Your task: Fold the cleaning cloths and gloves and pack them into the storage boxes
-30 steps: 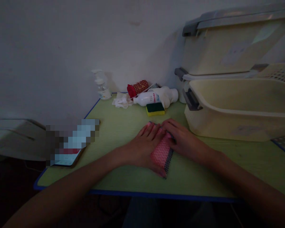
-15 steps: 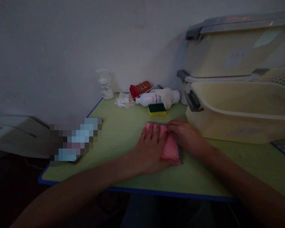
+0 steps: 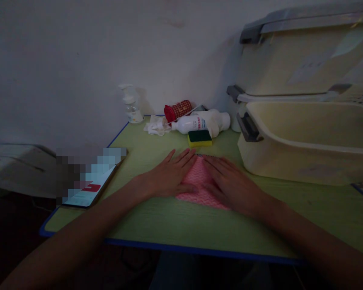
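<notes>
Both hands lie flat, fingers spread, on a pink cloth (image 3: 199,183) on the green table (image 3: 169,225): left hand (image 3: 169,175) on its left part, right hand (image 3: 230,185) on its right. Just right stands a cream tub (image 3: 305,161); its inside looks bare. Behind lie a sponge (image 3: 199,138) and bottle (image 3: 189,125).

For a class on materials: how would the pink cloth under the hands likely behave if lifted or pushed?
The pink cloth lies flat under the left hand and right hand, so it would probably droop when lifted. It looks thin, so likely light. Pushed on the table, it would probably bunch or slide, not roll.
</notes>
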`<state>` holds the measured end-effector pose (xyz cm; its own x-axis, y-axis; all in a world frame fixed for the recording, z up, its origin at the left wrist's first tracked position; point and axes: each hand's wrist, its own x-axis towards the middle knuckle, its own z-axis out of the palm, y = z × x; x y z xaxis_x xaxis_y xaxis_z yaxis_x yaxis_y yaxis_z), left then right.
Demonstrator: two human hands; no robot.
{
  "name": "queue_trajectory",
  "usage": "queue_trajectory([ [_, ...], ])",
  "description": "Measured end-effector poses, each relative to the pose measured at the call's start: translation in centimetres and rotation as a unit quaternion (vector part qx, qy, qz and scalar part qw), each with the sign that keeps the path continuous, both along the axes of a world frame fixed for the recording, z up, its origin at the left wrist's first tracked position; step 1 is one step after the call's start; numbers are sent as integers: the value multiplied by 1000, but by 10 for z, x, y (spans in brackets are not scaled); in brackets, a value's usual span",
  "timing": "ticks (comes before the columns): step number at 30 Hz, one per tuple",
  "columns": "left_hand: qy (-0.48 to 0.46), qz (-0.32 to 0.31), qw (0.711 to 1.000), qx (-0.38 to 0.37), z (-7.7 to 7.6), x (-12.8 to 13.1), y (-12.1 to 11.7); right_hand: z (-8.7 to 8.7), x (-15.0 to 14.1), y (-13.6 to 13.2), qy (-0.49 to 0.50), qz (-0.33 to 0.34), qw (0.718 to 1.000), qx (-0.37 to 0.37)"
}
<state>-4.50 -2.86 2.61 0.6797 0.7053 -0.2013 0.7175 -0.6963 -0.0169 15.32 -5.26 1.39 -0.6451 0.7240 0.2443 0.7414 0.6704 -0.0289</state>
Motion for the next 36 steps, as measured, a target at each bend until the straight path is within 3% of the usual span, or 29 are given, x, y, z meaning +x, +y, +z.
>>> queue_trajectory([
  [10, -3, -6, 1000, 11, -7, 4, 1, -2, 5, 0, -71, -9, 994, -86],
  [18, 16, 2, 999, -43, -3, 1, 4, -2, 11, 3, -52, 12, 991, -120],
  [26, 21, -1, 999, -31, -4, 1, 4, 4, 13, 6, -57, 11, 983, -177],
  [33, 22, 7, 1000, -10, 0, 3, 0, 7, 16, 8, -47, 32, 980, -190],
  [36, 17, 16, 1000, 10, 0, 2, -4, 8, 21, 8, -37, 61, 984, -160],
])
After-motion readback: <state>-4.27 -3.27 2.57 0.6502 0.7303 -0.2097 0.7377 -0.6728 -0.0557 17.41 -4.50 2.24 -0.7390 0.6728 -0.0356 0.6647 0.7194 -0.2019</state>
